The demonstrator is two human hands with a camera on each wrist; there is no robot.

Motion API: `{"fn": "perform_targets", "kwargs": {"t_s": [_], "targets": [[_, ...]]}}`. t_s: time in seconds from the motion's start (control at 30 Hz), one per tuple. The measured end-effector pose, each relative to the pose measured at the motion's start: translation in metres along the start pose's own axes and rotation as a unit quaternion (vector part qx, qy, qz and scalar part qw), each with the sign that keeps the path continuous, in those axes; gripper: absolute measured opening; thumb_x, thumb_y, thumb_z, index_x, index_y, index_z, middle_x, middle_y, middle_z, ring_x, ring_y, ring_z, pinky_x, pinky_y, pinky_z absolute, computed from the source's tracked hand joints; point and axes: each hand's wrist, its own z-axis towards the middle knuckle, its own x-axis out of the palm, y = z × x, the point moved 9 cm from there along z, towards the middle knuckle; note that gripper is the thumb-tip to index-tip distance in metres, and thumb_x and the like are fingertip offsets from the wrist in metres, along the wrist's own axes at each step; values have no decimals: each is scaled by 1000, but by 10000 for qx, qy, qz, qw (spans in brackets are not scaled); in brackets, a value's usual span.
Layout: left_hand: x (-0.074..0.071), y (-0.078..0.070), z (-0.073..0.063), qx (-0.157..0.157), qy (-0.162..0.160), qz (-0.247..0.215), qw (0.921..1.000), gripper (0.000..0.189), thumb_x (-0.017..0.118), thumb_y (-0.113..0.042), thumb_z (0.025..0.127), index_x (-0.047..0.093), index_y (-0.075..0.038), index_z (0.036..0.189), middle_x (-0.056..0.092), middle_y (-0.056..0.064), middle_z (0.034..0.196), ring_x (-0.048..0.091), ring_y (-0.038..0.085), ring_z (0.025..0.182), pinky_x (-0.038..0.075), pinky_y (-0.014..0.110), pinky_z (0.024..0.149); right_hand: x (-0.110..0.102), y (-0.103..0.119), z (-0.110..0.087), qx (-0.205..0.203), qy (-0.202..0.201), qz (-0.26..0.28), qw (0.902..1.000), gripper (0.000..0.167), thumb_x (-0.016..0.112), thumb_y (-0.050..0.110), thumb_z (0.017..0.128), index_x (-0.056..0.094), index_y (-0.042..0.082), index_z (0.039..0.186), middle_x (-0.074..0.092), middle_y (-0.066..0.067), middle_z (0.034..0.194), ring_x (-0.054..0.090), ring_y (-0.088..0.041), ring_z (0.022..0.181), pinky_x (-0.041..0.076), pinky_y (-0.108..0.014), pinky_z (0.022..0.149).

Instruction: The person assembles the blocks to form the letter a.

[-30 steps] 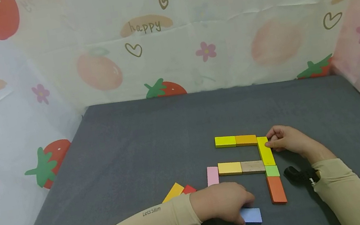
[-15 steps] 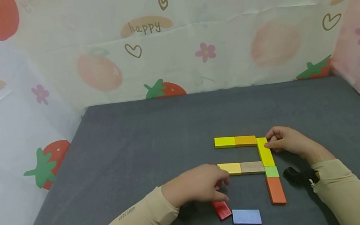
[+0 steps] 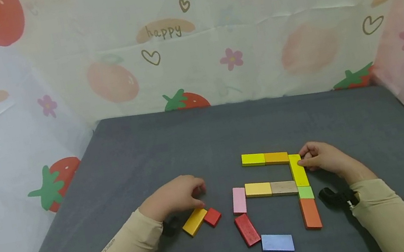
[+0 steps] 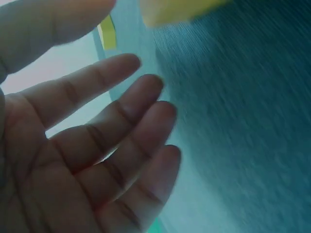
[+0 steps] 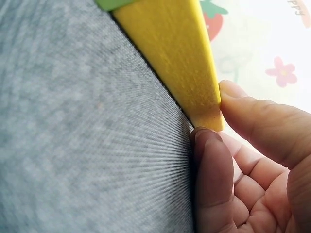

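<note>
My left hand (image 3: pixel 175 196) hovers just above a loose yellow-orange block (image 3: pixel 194 222), with a small red block (image 3: pixel 212 217) beside it. In the left wrist view the fingers (image 4: pixel 146 97) are spread and relaxed, holding nothing; a blurred yellow block (image 4: pixel 180 9) lies past the thumb. My right hand (image 3: pixel 323 158) pinches the far end of an upright-running yellow block (image 3: pixel 298 170), thumb and a finger at its corner in the right wrist view. That block adjoins an orange block (image 3: pixel 276 158), a wood-toned block (image 3: pixel 283 187) and a light green block (image 3: pixel 305 192).
All blocks lie flat on a dark grey cloth (image 3: pixel 158 151). A bright yellow block (image 3: pixel 253 159) and a pale yellow one (image 3: pixel 258 189) continue the rows. Pink (image 3: pixel 239 200), dark red (image 3: pixel 247 229), blue (image 3: pixel 277 243) and orange-red (image 3: pixel 310 213) blocks lie nearer. Patterned curtains (image 3: pixel 205 30) surround the cloth.
The left hand has left the blue block, passed over the pink and dark red blocks, and moved left to the yellow-orange block. Blue now lies slightly left-angled, fully visible. The right hand stays put.
</note>
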Motion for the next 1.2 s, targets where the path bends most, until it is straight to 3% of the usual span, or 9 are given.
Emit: {"fn": "perform_targets", "kwargs": {"t_s": [0.23, 0.4, 0.63, 1.2], "targets": [[6, 9, -12, -128, 329, -328, 9988, 26, 78, -21, 81, 65, -12, 102, 58, -1, 81, 51, 13, 73, 45, 31, 71, 0, -1, -1, 46, 4, 39, 10000, 33, 67, 22, 92, 54, -1, 112, 60, 2, 80, 55, -14, 77, 50, -25, 70], [10, 7, -18, -111, 471, -454, 9978, 34, 81, -21, 78, 62, -14, 104, 55, -3, 79, 51, 12, 72, 44, 29, 68, -1, 0, -1, 49, -14, 25, 10000, 33, 67, 22, 93, 54, -1, 112, 59, 2, 79, 55, -14, 77, 50, -25, 70], [17, -2, -17, -354, 757, -446, 9955, 36, 83, -19, 76, 62, -16, 105, 56, -1, 81, 53, 13, 74, 44, 30, 66, 0, -1, 0, 46, -11, 18, 10000, 32, 67, 21, 92, 54, -1, 112, 59, 2, 79, 55, -13, 77, 50, -25, 70], [22, -9, -13, -378, 831, -186, 9956, 34, 82, -16, 76, 61, -17, 102, 58, -2, 81, 54, 12, 73, 46, 28, 66, 0, -2, 0, 40, -38, 12, 10000, 31, 66, 21, 93, 54, -1, 112, 59, 2, 78, 54, -14, 77, 50, -26, 70]]}}
